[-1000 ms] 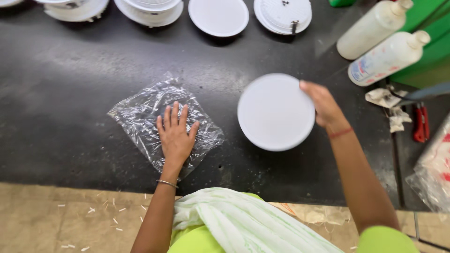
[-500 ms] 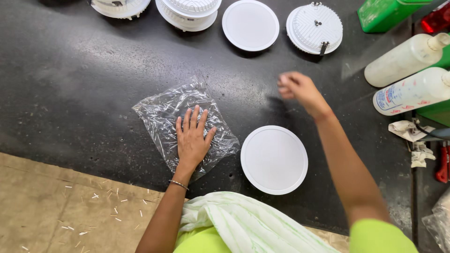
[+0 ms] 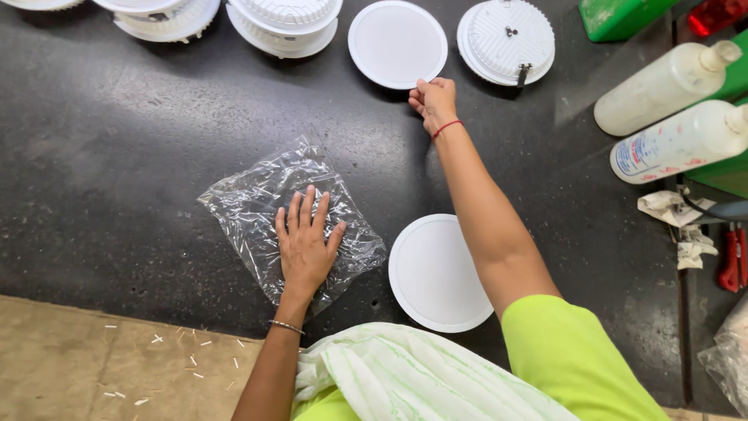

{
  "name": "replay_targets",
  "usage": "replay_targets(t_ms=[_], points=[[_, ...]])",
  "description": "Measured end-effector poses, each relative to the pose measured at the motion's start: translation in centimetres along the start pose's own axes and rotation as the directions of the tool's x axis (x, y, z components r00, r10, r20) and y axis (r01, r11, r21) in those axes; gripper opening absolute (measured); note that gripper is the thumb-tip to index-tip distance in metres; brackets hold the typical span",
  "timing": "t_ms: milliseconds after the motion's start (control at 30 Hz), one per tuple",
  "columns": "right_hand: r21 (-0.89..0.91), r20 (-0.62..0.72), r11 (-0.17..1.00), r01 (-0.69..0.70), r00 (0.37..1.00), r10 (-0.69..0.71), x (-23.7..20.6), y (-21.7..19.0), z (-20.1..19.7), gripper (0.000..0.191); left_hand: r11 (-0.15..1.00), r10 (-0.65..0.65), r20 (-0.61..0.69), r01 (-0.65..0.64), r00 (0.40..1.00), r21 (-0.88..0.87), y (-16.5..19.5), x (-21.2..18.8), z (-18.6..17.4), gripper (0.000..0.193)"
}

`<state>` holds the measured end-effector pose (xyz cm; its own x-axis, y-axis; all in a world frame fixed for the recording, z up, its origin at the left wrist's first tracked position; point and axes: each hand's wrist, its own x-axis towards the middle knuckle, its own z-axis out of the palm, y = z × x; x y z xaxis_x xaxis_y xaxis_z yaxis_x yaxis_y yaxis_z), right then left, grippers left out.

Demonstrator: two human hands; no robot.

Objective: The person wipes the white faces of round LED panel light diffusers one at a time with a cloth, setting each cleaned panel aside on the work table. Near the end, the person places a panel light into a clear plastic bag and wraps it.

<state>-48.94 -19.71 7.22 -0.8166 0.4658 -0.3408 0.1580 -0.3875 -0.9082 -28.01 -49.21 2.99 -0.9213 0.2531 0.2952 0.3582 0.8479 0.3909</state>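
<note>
Bag [image 3: 257, 204], clear plastic, crumpled, flat on black table [image 3: 117, 156], centre-left. Left hand [image 3: 305, 242] lies on it palm down, fingers spread wide, holding nothing. Disc [image 3: 436, 273], white, round, flat, just beside bag at 3 o'clock, partly under right forearm. Right hand [image 3: 435, 100] reaches to 12 o'clock, fingers curled at near rim of second disc [image 3: 397, 43]; whether it grips, cannot tell. Ribbed white housings: one [image 3: 506, 39] at 1 o'clock, more [image 3: 284, 23] at 11 o'clock. Two white bottles [image 3: 670, 109] on their sides at 2 o'clock. Rag [image 3: 674, 222] at 3 o'clock. Cardboard [image 3: 93, 359] at 7 o'clock.
</note>
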Motion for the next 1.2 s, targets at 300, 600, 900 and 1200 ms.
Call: replay_targets(t_ms=[300, 600, 900, 1200], points=[[-0.282, 0.237, 0.959, 0.012, 0.97, 0.058, -5.7, 2.1, -14.7, 0.032, 1.0, 0.016, 0.016, -0.016, 1.0, 0.026, -0.3, 0.0, 0.7, 0.062], [-0.256, 0.315, 0.965, 0.057, 0.949, 0.027, -11.2, 5.0, -22.5, 0.032, 0.999, 0.041, 0.07, -0.042, 0.997, 0.014, -0.5, -0.3, 2.1, 0.064], [-0.621, -0.023, 0.706, 0.341, 0.892, -0.452, -15.9, 1.3, -38.6, 0.026, 0.993, 0.102, 0.055, -0.098, 0.993, -0.072, -1.6, -0.3, 2.4, 0.063], [-0.829, -0.178, 0.495, 0.259, 0.717, -0.674, -17.4, -1.8, -47.3, 0.028, 0.94, 0.058, -0.088, -0.084, 0.994, -0.33, 0.2, -0.1, -1.4, 0.027]])
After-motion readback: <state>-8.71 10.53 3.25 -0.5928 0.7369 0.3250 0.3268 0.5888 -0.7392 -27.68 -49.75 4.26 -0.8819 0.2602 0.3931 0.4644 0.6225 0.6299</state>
